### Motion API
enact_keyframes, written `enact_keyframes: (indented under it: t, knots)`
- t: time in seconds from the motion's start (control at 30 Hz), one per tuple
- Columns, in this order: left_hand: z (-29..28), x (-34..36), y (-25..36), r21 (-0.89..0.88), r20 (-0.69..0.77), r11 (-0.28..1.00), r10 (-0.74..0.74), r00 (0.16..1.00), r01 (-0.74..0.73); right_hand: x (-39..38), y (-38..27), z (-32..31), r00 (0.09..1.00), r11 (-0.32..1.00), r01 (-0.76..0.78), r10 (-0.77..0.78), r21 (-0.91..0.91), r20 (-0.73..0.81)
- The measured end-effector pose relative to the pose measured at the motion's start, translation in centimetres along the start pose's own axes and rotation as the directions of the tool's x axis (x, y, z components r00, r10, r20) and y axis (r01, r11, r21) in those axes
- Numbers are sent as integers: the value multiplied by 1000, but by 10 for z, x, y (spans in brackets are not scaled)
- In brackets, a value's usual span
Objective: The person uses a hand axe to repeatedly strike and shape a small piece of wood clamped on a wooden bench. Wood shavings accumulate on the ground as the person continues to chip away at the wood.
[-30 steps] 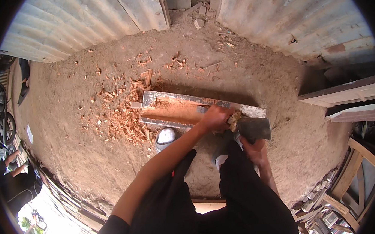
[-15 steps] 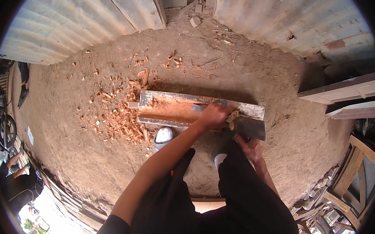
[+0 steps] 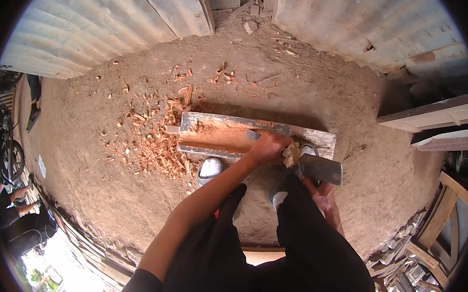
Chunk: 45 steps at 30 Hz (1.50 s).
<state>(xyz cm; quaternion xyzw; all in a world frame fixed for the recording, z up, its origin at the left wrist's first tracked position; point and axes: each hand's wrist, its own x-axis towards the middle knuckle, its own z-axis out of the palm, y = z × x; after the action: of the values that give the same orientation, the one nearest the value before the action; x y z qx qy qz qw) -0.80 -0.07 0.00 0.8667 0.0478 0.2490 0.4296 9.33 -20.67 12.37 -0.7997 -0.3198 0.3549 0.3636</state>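
Note:
A long wooden beam (image 3: 220, 135) with a carved-out hollow lies on the dirt ground in front of me. My left hand (image 3: 270, 147) is closed around a chisel (image 3: 253, 134); its metal blade points left into the hollow, and its frayed, pale handle end (image 3: 291, 154) sticks out at the right. My right hand (image 3: 320, 193) is closed on a tool with a broad, dark, flat head (image 3: 321, 170), whose grip is mostly hidden. That head sits just right of the chisel's handle end; whether they touch is unclear.
Wood chips (image 3: 159, 145) lie scattered around the beam's left end. My shoes (image 3: 209, 169) are close to its near side. Corrugated metal sheets (image 3: 98, 31) border the far side. A wooden frame (image 3: 447, 218) and scraps stand at right. Another person's foot (image 3: 33, 116) shows at far left.
The dark tool head has drawn back slightly to the right and toward me, uncovering more of the chisel's frayed end. My left hand keeps its hold. The whole view has shifted a little.

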Motion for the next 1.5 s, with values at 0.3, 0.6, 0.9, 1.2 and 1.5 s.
enact_keyframes:
  t: [0.3, 0.6, 0.9, 1.2, 1.5]
  knots:
    - [1, 12, 1, -111, -121, 970, -230, 966, 217, 0, -12, 11, 996, 998, -19, 25, 65, -91]
    - [3, 10, -2, -53, 53, 970, -235, 970, 238, 15, -19, 4, 949, 917, -289, 312, 275, -43]
    - [0, 17, 1, -39, 136, 968, -239, 961, 246, 20, -12, 14, 925, 883, -354, 379, 309, -23]
    - [5, 13, -3, -4, 128, 977, -211, 969, 213, 27, 4, 13, 993, 997, -76, 78, 29, -83]
    - [6, 13, -7, -1, 144, 980, -198, 969, 200, 22, 26, 17, 978, 995, 102, -103, -18, -179]
